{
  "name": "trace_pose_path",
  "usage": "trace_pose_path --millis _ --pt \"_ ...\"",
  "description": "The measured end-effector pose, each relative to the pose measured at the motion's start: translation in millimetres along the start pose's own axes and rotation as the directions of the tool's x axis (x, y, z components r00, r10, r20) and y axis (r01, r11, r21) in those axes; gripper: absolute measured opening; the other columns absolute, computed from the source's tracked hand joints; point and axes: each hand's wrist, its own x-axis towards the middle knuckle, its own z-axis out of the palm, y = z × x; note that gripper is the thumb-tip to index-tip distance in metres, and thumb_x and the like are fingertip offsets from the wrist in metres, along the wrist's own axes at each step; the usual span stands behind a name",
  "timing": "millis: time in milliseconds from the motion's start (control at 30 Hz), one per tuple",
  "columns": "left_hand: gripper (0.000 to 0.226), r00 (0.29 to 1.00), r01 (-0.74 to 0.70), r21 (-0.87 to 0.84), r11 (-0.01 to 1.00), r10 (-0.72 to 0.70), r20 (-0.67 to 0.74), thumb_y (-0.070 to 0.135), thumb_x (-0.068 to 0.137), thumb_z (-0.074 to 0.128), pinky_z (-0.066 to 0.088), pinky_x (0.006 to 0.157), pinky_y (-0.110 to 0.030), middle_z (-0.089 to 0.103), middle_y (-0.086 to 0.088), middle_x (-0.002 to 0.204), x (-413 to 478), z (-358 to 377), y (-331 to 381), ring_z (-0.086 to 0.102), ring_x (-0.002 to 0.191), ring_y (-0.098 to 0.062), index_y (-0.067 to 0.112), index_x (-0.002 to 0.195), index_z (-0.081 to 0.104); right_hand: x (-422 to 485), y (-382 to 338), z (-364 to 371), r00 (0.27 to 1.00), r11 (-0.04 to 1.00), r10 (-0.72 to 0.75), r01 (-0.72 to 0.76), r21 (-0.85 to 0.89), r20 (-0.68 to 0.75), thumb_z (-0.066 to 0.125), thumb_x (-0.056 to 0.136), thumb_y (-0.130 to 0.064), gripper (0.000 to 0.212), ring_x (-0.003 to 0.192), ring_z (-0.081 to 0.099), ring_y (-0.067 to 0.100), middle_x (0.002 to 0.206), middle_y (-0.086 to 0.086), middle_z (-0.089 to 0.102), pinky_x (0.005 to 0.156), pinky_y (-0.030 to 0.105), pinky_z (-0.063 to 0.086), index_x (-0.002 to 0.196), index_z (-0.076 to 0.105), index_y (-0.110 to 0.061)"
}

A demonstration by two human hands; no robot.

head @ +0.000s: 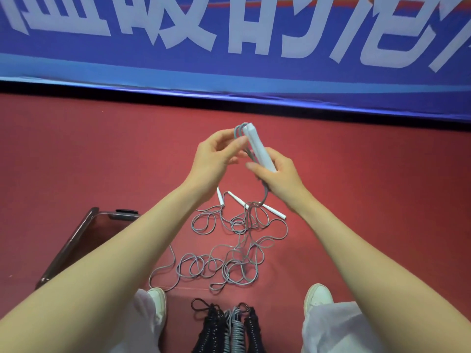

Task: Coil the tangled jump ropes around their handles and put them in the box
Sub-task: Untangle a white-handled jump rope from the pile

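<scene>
1. Head view, containers. Box [69, 247]: dark, see-through plastic, on the floor [382, 200] at lower left, with a latch on its far rim. The left forearm crosses most of it. What it holds cannot be told; only the red floor shows through the visible wall.
2. Coiled ropes [238, 329]: three finished bundles, black, grey and black, lying side by side on the floor between the shoes [318, 296], outside the box, at the bottom edge of the view.
3. Tangle [229, 250]: grey cord in many loose overlapping loops, spread on the floor in front of the shoes and just right of the box.
4. Loose handles [274, 211]: three slim white sticks at the far edge of the tangle, lying flat. One is partly hidden behind the left wrist.
5. White handles [257, 146]: held together in the air, above the tangle, tilted with the top leaning away and left.
6. Grey rope [238, 131]: a few turns looped beside the top of the white handles. One strand hangs below the right hand down into the tangle.
7. Right hand [277, 174]: raised, back toward the camera, fingers clasped round the lower end of the white handles.
8. Left hand [216, 156]: raised level with the right, thumb and fingers curled, pinching the grey rope loops near the handle tops.
9. Banner [229, 59]: blue with large white characters, standing along the far edge of the floor.
</scene>
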Motion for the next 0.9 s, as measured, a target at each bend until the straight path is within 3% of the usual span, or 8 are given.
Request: trace_pose_path --millis 133,233,367,467,633,733,833,900 --pt "0.02 0.998 0.013 -0.031 0.999 -0.015 -0.068 0.002 0.088 0.065 0.053 0.065 -0.022 0.07 -0.004 0.073 -0.8 0.3 -5.3 0.063 0.059 -0.01 0.01 0.103 0.053 -2.4 6.9 2.2 0.999 0.988 -0.029 0.033 -0.152 0.028 0.073 0.077 -0.023 0.027 0.072 0.053 0.004 0.081 -0.018 0.062 0.069 0.025 0.042 0.101 0.063 -0.032" --pt "0.037 0.992 -0.005 -0.087 0.996 -0.006 -0.124 -0.001 0.086 0.067 0.054 0.065 -0.024 0.066 -0.01 0.08 1.9 -1.6 2.4 0.062 0.055 -0.011 0.011 0.107 0.04 -3.6 7.3 -1.9 0.999 0.951 -0.048 0.048 -0.306 0.009 0.072 0.081 -0.02 0.029 0.082 0.058 0.019 0.091 -0.007 0.065 0.074 0.032 0.044 0.104 0.059 -0.029" --pt "0.041 0.989 0.051 -0.15 0.987 -0.07 -0.127 -0.007 0.082 0.067 0.052 0.061 -0.022 0.066 -0.008 0.078 6.3 -11.1 13.2 0.06 0.053 -0.01 0.013 0.101 0.037 -7.3 7.4 -12.3 0.996 0.893 0.01 0.031 -0.45 0.09 0.069 0.083 -0.026 0.029 0.068 0.063 0.029 0.073 -0.006 0.063 0.07 0.041 0.053 0.093 0.051 -0.046" --pt "0.04 0.983 0.142 -0.149 0.979 -0.157 -0.094 -0.011 0.082 0.065 0.051 0.058 -0.02 0.065 -0.009 0.076 6.2 -16.6 14.3 0.059 0.056 -0.012 0.014 0.097 0.037 -10.5 10.7 -22.7 0.986 0.819 0.025 0.075 -0.569 0.167 0.064 0.087 -0.023 0.031 0.079 0.06 0.036 0.085 0.005 0.066 0.073 0.042 0.049 0.114 0.053 -0.033" --pt "0.039 0.976 0.165 -0.174 0.971 -0.185 -0.111 -0.011 0.083 0.064 0.05 0.056 -0.018 0.069 -0.004 0.066 10.1 -18.8 13.7 0.059 0.051 -0.008 0.014 0.095 0.037 -8.3 3.7 -28.8 0.988 0.56 -0.013 0.137 -0.817 0.156 0.055 0.095 -0.027 0.035 0.088 0.058 0.043 0.098 0.017 0.067 0.066 0.039 0.034 0.127 0.046 -0.018" --pt "0.031 0.973 0.167 -0.333 0.928 -0.21 -0.095 -0.004 0.085 0.066 0.051 0.061 -0.017 0.071 0.0 0.067 10.6 -12.8 11.6 0.063 0.057 -0.006 0.012 0.1 0.044 -11.7 -1.3 -19.2 0.991 0.732 0.038 0.06 -0.679 0.129 0.057 0.093 -0.023 0.02 0.072 0.055 0.035 0.083 0.013 0.064 0.062 0.036 0.034 0.112 0.053 -0.017" --pt "0.021 0.983 0.179 -0.33 0.927 -0.184 0.014 0.0 0.086 0.065 0.052 0.065 -0.017 0.071 -0.001 0.077 7.6 -5.4 7.0 0.066 0.064 -0.006 0.01 0.101 0.054 -11.4 -1.4 -12.2 0.987 0.965 0.15 -0.133 -0.226 0.057 0.061 0.092 -0.014 0.009 0.045 0.04 0.017 0.06 0.003 0.047 0.048 0.026 0.034 0.088 0.054 -0.019" --pt "0.014 0.981 0.185 -0.221 0.957 -0.165 0.105 -0.003 0.087 0.063 0.054 0.066 -0.017 0.07 0.0 0.074 3.2 0.5 2.6 0.066 0.062 -0.007 0.007 0.096 0.059 -11.4 -5.3 -11.4 0.974 0.973 0.22 -0.223 0.061 0.055 0.06 0.093 -0.009 0.014 0.039 0.033 0.011 0.055 0.001 0.041 0.041 0.021 0.031 0.083 0.052 -0.017"
